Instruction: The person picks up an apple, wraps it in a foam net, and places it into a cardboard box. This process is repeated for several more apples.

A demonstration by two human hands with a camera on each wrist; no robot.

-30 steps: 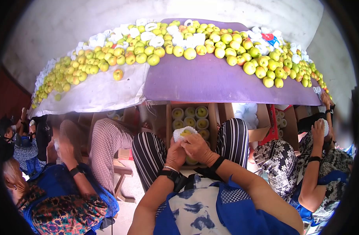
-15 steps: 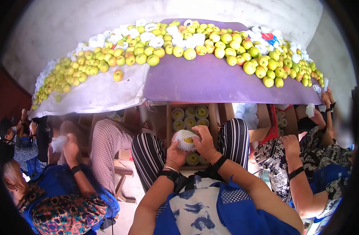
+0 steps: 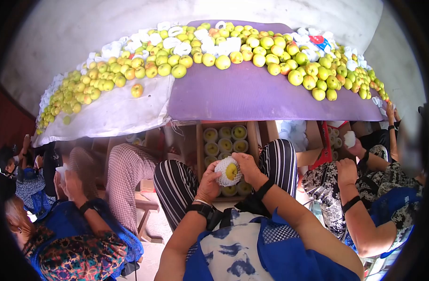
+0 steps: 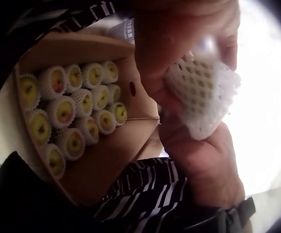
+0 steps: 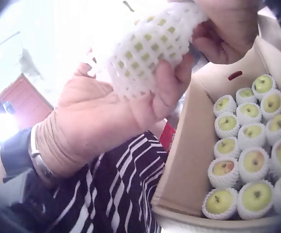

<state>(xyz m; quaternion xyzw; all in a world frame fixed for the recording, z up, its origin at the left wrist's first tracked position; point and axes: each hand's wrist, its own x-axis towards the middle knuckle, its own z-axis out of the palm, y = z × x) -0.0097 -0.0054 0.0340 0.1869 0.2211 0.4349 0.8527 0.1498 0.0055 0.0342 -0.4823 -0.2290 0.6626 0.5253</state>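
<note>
From my end, through the head camera, I see the left grip (image 3: 208, 185), a bare hand, curled round one apple (image 3: 231, 172) in a white foam net (image 3: 223, 175). The right grip (image 3: 250, 169) pinches the net at its edge on the far right, as my right wrist camera shows best. The apple sits between the two, held above the near part of a cardboard box (image 5: 178, 182), its bare yellow-green end showing through the mouth of the net. In the box I can see packed apples (image 5: 257, 199) in rows, each in its own white net. Knees in striped trousers (image 3: 176, 187) stand to the left and right of the box. Beyond it, the surface (image 3: 252, 100) has a purple covering at centre and right and a white sheet (image 3: 123, 112) at left. Loose apples (image 3: 179, 71) lie heaped across its far side, with spare nets (image 3: 182, 49) among them, and one single apple (image 3: 137, 90) lies nearer, on the sheet. I also have a person on the left (image 3: 78, 255) and a person on the right (image 3: 369, 229) in view, both seated along the near side
</note>
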